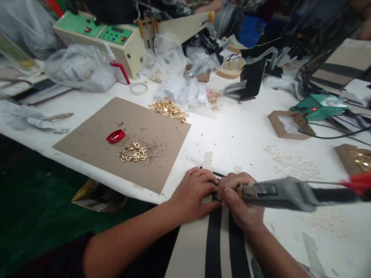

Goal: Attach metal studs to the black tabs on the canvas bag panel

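My right hand [240, 197] is wrapped around the front end of a grey electric screwdriver [278, 193], which lies nearly level and points left. Its tip is hidden by my fingers. Under both hands runs a beige panel with black stripes [216, 243], reaching from the table edge toward my body. My left hand [198, 191] grips the panel's far end, its fingers and thumb close to the tool's front. Any small part between the hands is hidden. To the left, a brown board [95, 135] carries gold clasps [133, 153] and a small red dish [115, 136].
A heap of gold hardware [169, 110] lies at the board's far edge, near plastic bags [182, 90]. Small pale pieces [292, 162] are scattered on the right, by a cardboard box [290, 125] and a green power unit [319, 108]. A control box [116, 40] stands behind.
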Available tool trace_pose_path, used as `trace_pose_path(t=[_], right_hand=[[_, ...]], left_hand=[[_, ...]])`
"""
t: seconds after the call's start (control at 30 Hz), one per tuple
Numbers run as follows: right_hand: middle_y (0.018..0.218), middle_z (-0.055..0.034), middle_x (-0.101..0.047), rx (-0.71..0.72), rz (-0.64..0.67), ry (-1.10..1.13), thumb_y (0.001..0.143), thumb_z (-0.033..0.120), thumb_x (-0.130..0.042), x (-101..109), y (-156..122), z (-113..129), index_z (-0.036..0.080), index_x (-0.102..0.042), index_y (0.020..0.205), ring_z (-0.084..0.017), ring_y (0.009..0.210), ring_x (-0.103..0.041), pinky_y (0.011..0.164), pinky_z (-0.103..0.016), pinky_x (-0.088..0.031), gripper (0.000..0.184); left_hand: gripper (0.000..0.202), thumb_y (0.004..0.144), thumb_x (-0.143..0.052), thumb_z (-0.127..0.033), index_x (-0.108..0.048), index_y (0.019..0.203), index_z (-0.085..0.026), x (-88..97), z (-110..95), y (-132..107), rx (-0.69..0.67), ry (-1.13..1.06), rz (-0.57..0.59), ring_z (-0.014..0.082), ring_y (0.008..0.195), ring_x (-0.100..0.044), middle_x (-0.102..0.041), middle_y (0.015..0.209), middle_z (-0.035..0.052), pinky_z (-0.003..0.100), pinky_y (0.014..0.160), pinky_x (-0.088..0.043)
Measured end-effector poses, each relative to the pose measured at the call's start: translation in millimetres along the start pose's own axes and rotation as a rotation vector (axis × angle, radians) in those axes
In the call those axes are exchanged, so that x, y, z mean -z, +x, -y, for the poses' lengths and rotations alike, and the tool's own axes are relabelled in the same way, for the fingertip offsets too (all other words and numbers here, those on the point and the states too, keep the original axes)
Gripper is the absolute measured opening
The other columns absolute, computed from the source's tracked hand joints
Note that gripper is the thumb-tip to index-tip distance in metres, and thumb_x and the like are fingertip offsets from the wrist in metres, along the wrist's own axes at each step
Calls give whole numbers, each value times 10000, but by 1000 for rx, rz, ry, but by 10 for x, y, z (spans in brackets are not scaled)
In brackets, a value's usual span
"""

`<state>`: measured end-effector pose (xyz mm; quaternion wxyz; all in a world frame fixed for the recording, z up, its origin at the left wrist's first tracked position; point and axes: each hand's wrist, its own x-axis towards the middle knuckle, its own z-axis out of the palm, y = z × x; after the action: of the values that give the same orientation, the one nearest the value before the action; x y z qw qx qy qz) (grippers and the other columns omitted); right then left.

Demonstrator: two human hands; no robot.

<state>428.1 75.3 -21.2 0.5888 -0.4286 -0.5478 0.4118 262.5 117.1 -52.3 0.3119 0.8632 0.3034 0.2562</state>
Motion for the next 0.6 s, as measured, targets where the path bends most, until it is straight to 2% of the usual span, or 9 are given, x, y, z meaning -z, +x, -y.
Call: trace_pose_path(t=[0.1, 0.2, 0.27, 0.33, 0.4, 0.47, 0.53, 0.6], right_hand=[[725, -5, -607, -49, -54, -27, 905, 367, -749, -3, 52, 108, 207, -631, 858, -173, 639, -585, 593, -318, -487, 204], [683, 25, -574, 23, -214, 105, 915, 393, -750, 54, 23, 395, 222, -635, 916, -146, 552, -537, 547, -301, -460, 207], [642, 42, -542, 70, -327, 171, 908, 412, -757, 160, -117, 624, 235, -632, 926, -145, 526, -523, 546, -305, -466, 217], [612, 40, -543, 27, -463, 113, 862, 447, -793, 338, -389, 792, 235, -641, 926, -158, 518, -532, 545, -319, -478, 269], [600, 9, -591, -132, -641, -96, 789, 504, -833, 579, -780, 841, 219, -667, 928, -205, 538, -582, 560, -362, -506, 358], [638, -58, -666, -409, -807, -384, 714, 604, -839, 851, -1224, 768, 197, -716, 925, -308, 625, -663, 628, -462, -546, 475], [729, -112, -724, -677, -862, -600, 645, 671, -835, 1093, -1623, 616, 198, -771, 962, -424, 790, -715, 754, -577, -557, 573], [769, -123, -714, -690, -965, -711, 661, 679, -808, 1243, -1892, 451, 289, -790, 1045, -456, 853, -726, 727, -576, -567, 548]], left_hand=[[233, 843, -816, -339, -732, 1053, -281, 16, -15, 8, -31, 12, -20, 259, 1259, -573, -692, 1246, 23, 496, 1131, -381], [326, 790, -869, -312, -743, 1088, -274, 16, -21, 18, -70, 24, -40, 268, 1220, -597, -710, 1196, 39, 497, 1101, -416], [300, 800, -858, -299, -753, 1078, -258, 13, -30, 20, -93, 25, -43, 271, 1195, -614, -720, 1179, 52, 507, 1101, -427], [271, 824, -829, -272, -759, 1084, -245, 27, -43, 14, -121, 19, -38, 274, 1203, -621, -727, 1198, 64, 515, 1111, -438], [258, 853, -786, -232, -757, 1109, -236, 74, -56, -11, -132, 19, -43, 273, 1227, -622, -734, 1223, 69, 520, 1125, -451], [249, 895, -711, -190, -749, 1139, -225, 166, -67, -78, -124, 37, -76, 264, 1232, -627, -740, 1233, 70, 521, 1124, -471], [285, 931, -596, -122, -738, 1157, -220, 292, -78, -219, -110, 71, -128, 244, 1214, -638, -742, 1229, 69, 512, 1109, -497], [422, 912, -485, -35, -715, 1204, -234, 418, -98, -443, -126, 117, -128, 223, 1230, -633, -732, 1254, 60, 494, 1111, -508]])
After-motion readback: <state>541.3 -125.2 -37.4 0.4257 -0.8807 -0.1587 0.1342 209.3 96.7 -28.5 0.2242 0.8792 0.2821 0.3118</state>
